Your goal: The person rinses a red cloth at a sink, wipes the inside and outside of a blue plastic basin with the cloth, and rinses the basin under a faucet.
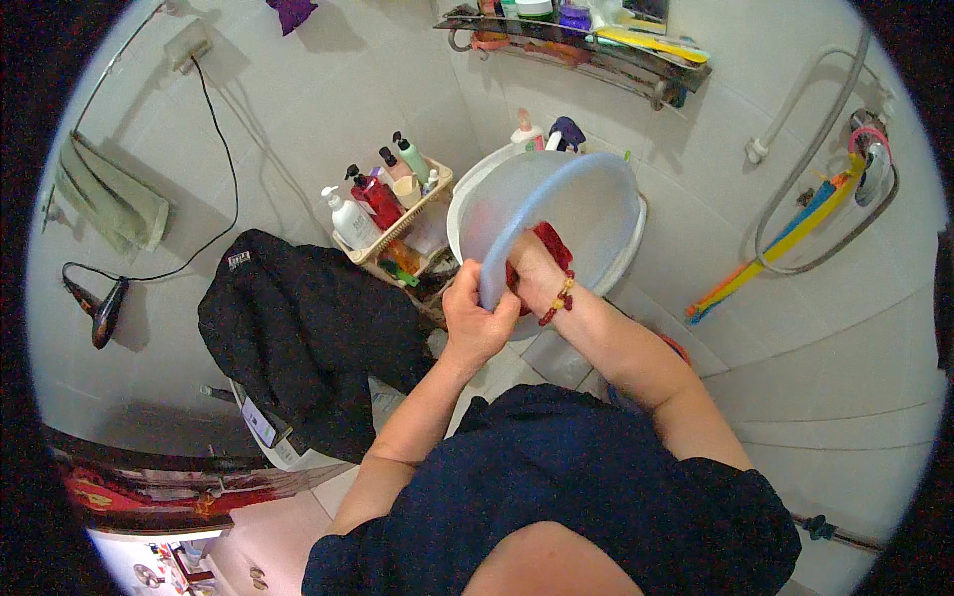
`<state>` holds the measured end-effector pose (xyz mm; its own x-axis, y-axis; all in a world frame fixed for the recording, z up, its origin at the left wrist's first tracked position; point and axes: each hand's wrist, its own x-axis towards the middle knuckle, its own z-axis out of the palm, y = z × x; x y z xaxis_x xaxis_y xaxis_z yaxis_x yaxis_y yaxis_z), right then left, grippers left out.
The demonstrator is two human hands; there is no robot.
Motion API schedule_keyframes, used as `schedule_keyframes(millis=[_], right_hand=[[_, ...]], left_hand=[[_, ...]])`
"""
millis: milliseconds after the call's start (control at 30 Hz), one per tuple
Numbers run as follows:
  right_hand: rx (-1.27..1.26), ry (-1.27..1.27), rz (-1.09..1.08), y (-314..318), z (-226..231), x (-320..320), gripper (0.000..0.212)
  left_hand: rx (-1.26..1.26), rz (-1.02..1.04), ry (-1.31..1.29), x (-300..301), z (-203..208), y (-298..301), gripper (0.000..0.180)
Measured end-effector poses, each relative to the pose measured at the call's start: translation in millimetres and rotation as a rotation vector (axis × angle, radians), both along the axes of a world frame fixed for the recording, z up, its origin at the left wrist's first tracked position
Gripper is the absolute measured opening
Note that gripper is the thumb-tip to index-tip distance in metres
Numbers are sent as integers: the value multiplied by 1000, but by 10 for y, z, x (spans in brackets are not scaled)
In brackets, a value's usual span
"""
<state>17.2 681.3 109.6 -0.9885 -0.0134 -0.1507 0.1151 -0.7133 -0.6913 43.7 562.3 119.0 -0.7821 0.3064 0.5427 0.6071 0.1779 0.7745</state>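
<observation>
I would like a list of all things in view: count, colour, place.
Basin: one, bluish, tilted, centre
Round vessel: one, white, behind basin
Red item: one, red, in basin, kind unclear
Rack: one, cream, left of basin
Bottles: four or more, mixed colours, in rack
Garment: one, black, left
Phone: one, pale screen, beside garment
Hair dryer: one, black, hanging left
Towel: one, greenish, far left
Shelf: one, dark, top, with toiletries
Hose: one, grey, far right
Bracelet: one, red and yellow, right wrist
Shirt: one, navy, lower centre
Left hand: one, bare, on basin rim
Right hand: one, bare, inside basin
</observation>
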Motion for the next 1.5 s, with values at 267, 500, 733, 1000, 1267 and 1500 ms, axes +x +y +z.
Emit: schedule_keyframes(millis=[267,500,733,1000,1267,1500], right_hand=[[1190,832,-917,177,764,189,26],[1794,632,-938,814,819,-340,20],[1664,509,-810,1202,481,-260,29],[1920,746,-705,925,758,50,30],[1769,1042,-737,289,772,-47,26],[1786,628,-952,1071,686,-376,17]], left_hand=[[330,12,-316,-227,28,44,17],[309,23,-244,-60,162,-71,16],[415,-27,-329,-148,18,-183,17],[-322,-4,15,-559,426,-62,23],[-52,-18,61,-521,427,246,17],[66,35,-140,-379,205,167,10]])
